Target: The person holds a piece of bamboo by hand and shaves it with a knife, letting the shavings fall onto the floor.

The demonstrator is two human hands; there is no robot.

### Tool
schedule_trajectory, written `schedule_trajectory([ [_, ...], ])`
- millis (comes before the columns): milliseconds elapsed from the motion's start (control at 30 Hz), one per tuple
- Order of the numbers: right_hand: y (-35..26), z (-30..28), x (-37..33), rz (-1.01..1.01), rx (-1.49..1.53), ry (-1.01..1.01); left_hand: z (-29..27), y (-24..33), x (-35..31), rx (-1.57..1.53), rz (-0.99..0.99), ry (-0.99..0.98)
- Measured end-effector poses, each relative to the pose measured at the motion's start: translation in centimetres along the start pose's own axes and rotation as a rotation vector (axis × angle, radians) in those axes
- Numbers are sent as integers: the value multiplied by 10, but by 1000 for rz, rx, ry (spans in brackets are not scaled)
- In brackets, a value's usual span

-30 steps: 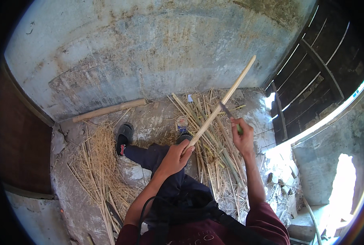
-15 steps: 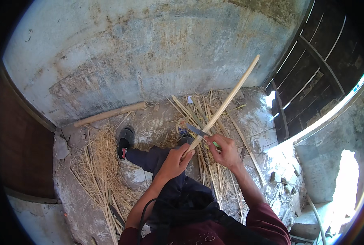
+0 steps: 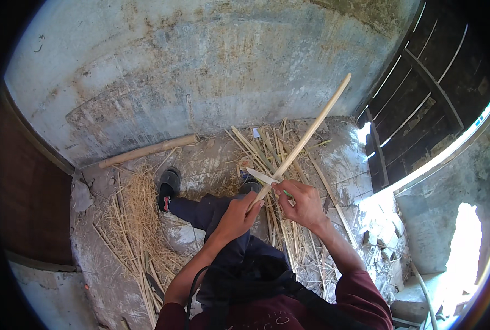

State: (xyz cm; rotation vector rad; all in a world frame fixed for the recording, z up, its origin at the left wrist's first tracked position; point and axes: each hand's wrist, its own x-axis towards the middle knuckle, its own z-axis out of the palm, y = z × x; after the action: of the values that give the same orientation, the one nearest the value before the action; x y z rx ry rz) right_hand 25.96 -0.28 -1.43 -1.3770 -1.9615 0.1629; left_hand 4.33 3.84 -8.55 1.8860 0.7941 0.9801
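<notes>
A long pale strip of bamboo slants up and away to the right, its near end inside my left hand, which is closed around it. My right hand grips a knife; a bit of green shows at its handle between the fingers. The blade points left and lies across the strip, just beyond my left hand. Both hands are close together above my dark-trousered legs. My palms hide the strip's near end and most of the knife handle.
Cut bamboo strips and shavings litter the floor under my hands. More shavings are heaped to the left. A bamboo pole lies along the stained wall. Rubble sits at the right, below dark wooden boards.
The knife blade has turned a little and now catches the light, looking brighter. My right hand has shifted slightly towards my left. The bamboo strip has barely moved.
</notes>
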Motion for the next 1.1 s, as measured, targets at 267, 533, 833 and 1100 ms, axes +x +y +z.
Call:
schedule_trajectory([
  [267, 6, -2, 3, -46, -72, -6, 0, -6, -1, 40, -30, -25],
  [533, 8, -9, -4, -25, -170, 9, 3, -10, 1, -21, 33, -43],
  [833, 36, -41, 18, 11, -164, 76, 2, -8, 2, -2, 41, -56],
  [1100, 55, -61, 31, 51, -150, 55, -2, -1, 3, 45, 29, -67],
])
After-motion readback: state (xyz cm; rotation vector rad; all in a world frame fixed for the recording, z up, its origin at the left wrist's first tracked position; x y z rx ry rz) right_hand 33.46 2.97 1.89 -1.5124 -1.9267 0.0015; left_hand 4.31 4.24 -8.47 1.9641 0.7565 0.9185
